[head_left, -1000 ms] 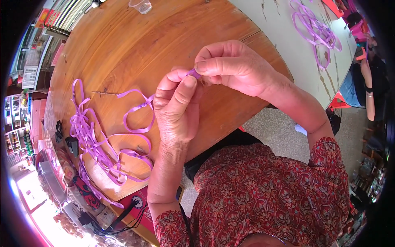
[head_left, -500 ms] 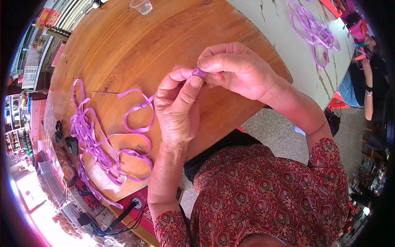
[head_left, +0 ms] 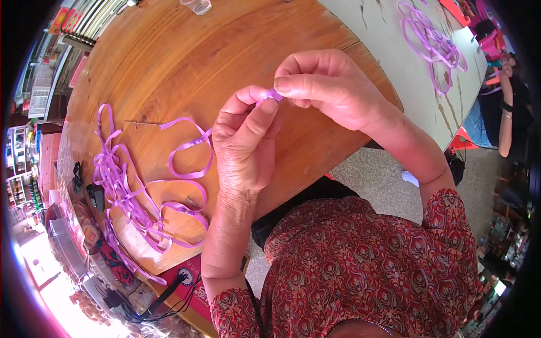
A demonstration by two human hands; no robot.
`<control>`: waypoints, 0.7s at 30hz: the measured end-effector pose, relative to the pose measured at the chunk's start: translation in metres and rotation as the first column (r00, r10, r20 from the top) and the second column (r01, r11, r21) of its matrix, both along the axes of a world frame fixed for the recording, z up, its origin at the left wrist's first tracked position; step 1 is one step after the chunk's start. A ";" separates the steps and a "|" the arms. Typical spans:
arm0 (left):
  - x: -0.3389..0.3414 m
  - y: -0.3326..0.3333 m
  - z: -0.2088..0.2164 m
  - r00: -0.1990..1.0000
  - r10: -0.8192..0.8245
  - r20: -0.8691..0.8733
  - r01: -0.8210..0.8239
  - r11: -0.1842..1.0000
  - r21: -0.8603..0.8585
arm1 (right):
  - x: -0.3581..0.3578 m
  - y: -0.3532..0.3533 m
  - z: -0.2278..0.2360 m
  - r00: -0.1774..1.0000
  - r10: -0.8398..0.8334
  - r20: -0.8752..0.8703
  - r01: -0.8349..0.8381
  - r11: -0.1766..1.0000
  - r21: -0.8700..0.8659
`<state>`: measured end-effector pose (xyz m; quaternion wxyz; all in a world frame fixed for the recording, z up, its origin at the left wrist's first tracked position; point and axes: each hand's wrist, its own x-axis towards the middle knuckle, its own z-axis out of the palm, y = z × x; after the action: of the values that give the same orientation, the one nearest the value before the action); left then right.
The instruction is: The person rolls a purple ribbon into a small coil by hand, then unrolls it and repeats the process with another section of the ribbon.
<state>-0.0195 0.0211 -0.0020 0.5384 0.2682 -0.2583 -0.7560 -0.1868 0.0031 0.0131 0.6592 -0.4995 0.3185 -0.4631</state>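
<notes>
Both of my hands meet above the wooden table, pinching one small piece of purple ribbon (head_left: pixel 273 94). My left hand (head_left: pixel 245 135) grips it between thumb and forefinger. From the other side, my right hand (head_left: pixel 327 84) closes thumb and forefinger on its edge. Fingers cover most of this piece, so its exact fold or knot cannot be made out. A length of purple ribbon with small knots (head_left: pixel 191 176) runs from behind my left hand to a loose heap of the same ribbon (head_left: pixel 125 191) on the table's left. A thin metal pin-like tool (head_left: pixel 141 123) lies by the ribbon's end.
The wooden table (head_left: pixel 225 39) borders a white marbled table (head_left: pixel 389 34) that carries another purple ribbon tangle (head_left: pixel 434 45). A clear plastic cup (head_left: pixel 200 5) stands at the far edge. Another person's arm (head_left: pixel 505 112) shows at far right. Black cables (head_left: pixel 183 296) lie lower left.
My right hand has shifted slightly up and its fingers are curled closer over the ribbon piece. That piece now shows less of its loop shape. My left hand keeps its pinch.
</notes>
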 end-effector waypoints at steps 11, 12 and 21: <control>0.004 0.000 -0.003 1.000 0.011 -0.029 -0.010 1.000 0.025 | 0.001 0.008 0.009 0.961 -0.210 -0.177 0.169 0.960 -0.225; 0.003 0.001 -0.001 1.000 0.010 -0.029 -0.009 1.000 0.025 | 0.002 0.007 0.006 0.933 -0.284 -0.223 0.163 0.881 -0.443; 0.001 0.000 -0.001 0.999 0.006 0.045 -0.003 0.998 -0.058 | 0.004 0.005 0.004 0.843 -0.444 -0.304 0.061 0.641 -0.765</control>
<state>-0.0183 0.0209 -0.0030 0.5417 0.2702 -0.2916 -0.7406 -0.1825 0.0078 0.0175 0.2334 -0.7640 0.3239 -0.5068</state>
